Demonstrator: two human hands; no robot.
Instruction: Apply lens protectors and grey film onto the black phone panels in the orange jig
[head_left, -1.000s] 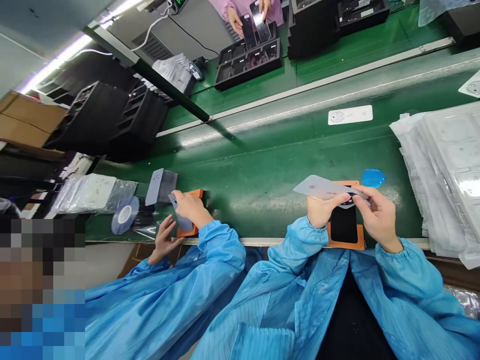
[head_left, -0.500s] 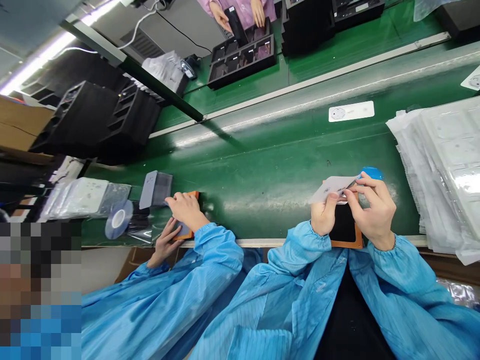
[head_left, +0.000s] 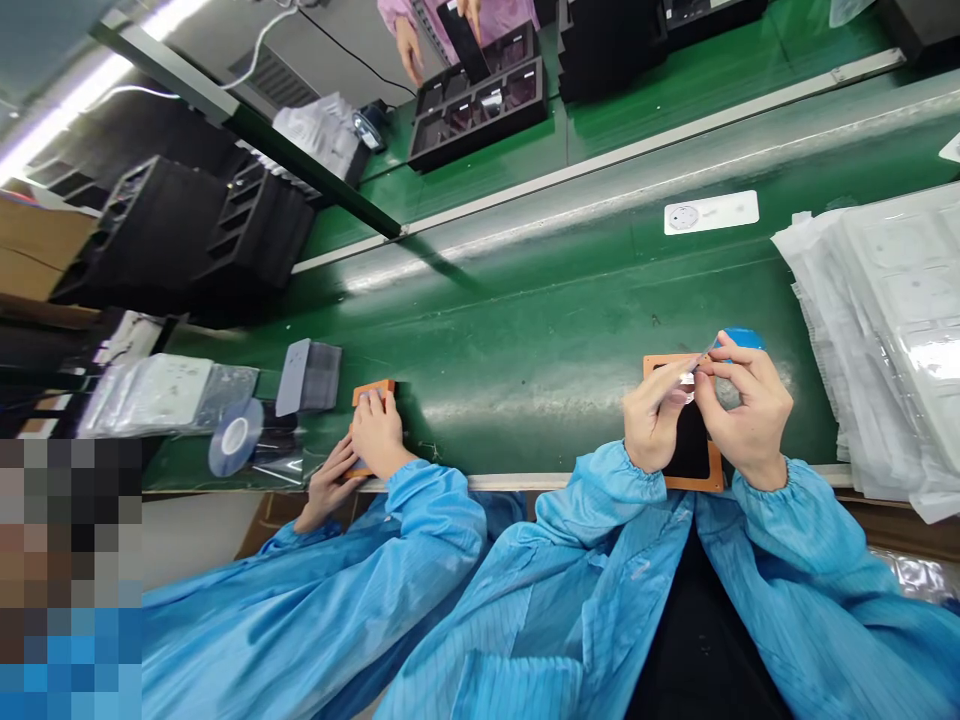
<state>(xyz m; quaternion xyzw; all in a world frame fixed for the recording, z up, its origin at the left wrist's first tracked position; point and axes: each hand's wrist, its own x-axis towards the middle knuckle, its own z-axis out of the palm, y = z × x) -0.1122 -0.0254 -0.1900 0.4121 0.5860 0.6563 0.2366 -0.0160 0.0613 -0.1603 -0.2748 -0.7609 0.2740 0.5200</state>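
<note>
Above an orange frame [head_left: 715, 474] with a black inset [head_left: 688, 450], my left hand [head_left: 651, 418] pinches a thin, pale sheet [head_left: 703, 358], now seen nearly edge-on. My right hand [head_left: 750, 415] meets it from the right, its thumb and forefinger closed on the sheet's edge. The frame lies at the front edge of the green bench. A blue piece [head_left: 744, 339] shows just behind the right fingers. Part of the frame is hidden under both hands.
Stacked clear plastic trays in bags [head_left: 885, 340] stand at right. A white card [head_left: 711, 213] lies farther back. At left, a co-worker's hands [head_left: 376, 430] press on another orange frame [head_left: 373, 387], beside a tape roll [head_left: 237, 440]. Across the bench, a person handles a black tray [head_left: 480, 105].
The sheet in my hands has turned from showing its flat face to nearly edge-on. My left fingers have risen over it. The co-worker's upper hand has moved onto their orange frame.
</note>
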